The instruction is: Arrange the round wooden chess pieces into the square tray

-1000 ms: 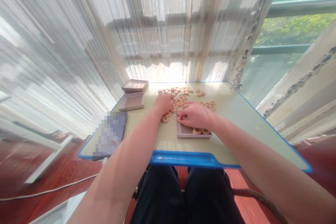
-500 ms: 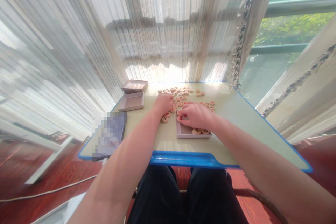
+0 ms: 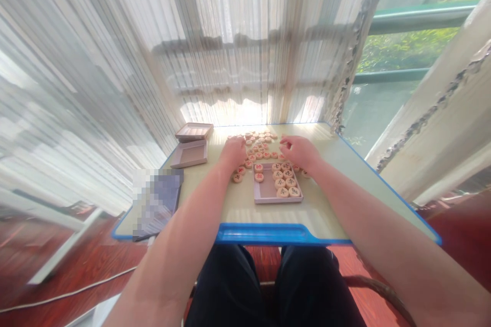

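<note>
Sprawling across centre frame, round, pale wooden pieces (image 3: pixel 266 155) lie by the left hand (image 3: pixel 233 153) and right hand (image 3: pixel 304 152), fingers curled; whether either grips one, I can't tell. Just below, the shallow pinkish-grey cardboard tray (image 3: pixel 266 191) holds neat columns: edge-pinching should keep them straight.

Your bare arms (image 3: pixel 187 209) reach forward: left hand (image 3: pixel 233 153) palm down, right hand (image 3: pixel 302 150) angled inward, fingers (image 3: pixel 286 140) curled.
</note>
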A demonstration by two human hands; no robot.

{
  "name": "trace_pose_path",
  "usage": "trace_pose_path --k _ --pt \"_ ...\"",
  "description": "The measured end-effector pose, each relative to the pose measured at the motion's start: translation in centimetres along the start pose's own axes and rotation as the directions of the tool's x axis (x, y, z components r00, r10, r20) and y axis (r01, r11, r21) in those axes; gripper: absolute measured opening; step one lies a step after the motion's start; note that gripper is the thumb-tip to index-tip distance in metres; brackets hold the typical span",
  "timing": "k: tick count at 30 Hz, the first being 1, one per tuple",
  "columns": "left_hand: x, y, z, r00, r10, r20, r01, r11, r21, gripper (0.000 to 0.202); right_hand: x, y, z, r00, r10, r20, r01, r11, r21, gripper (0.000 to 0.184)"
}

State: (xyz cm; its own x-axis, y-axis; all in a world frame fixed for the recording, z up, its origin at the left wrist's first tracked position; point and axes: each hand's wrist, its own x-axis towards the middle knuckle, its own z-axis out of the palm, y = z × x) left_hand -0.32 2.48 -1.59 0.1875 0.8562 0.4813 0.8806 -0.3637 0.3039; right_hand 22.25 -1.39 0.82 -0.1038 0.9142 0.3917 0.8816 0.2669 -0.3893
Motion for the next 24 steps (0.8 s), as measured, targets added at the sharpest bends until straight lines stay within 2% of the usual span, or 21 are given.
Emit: trace_pose_path --k 3,7,10,12,14,18,20,24 --pt "-0.2 0.2 -0.3 1.000 0.017 0.017 -0.017 1.000 -0.009 0.030 0.6 1.3 0.5 0.999 -0.018 0.028 0.019 1.000 -0.015 0.026" --pt "-0.3 0.6 -0.7 0.999 0.040 -0.003 -0.040 0.997 -0.063 0.033 0.8 1.0 1.0 0.991 -0.090 0.104 0.082 0.993 0.082 0.022" --pt "-0.2 0.9 -0.7 0.989 0.145 0.014 -0.141 0.977 -0.161 0.040 0.7 0.5 0.9 0.976 -0.139 0.166 0.106 0.975 0.193 0.020" --pt "-0.2 1.1 -0.7 0.974 0.215 0.066 -0.198 0.958 -0.206 0.042 0.6 0.3 0.8 0.971 -0.164 0.172 0.127 0.970 0.208 0.023" --pt "-0.2 1.3 -0.6 0.959 0.246 0.142 -0.213 0.953 -0.217 0.040 0.5 0.3 0.7 0.963 -0.189 0.193 0.154 0.971 0.182 0.028" --pt "-0.3 1.2 -0.7 0.935 0.219 0.279 -0.160 0.963 -0.218 0.039 0.7 0.6 0.8 0.938 -0.216 0.271 0.206 0.976 0.067 0.039" --pt "-0.3 1.0 -0.7 0.927 0.225 0.300 -0.166 0.964 -0.210 0.039 0.7 0.7 0.9 0.935 -0.224 0.276 0.225 0.974 0.027 0.040" --pt "-0.5 0.9 -0.7 0.934 0.234 0.269 -0.196 0.968 -0.159 0.036 0.6 0.7 0.9 0.937 -0.251 0.243 0.255 0.967 0.017 0.040"
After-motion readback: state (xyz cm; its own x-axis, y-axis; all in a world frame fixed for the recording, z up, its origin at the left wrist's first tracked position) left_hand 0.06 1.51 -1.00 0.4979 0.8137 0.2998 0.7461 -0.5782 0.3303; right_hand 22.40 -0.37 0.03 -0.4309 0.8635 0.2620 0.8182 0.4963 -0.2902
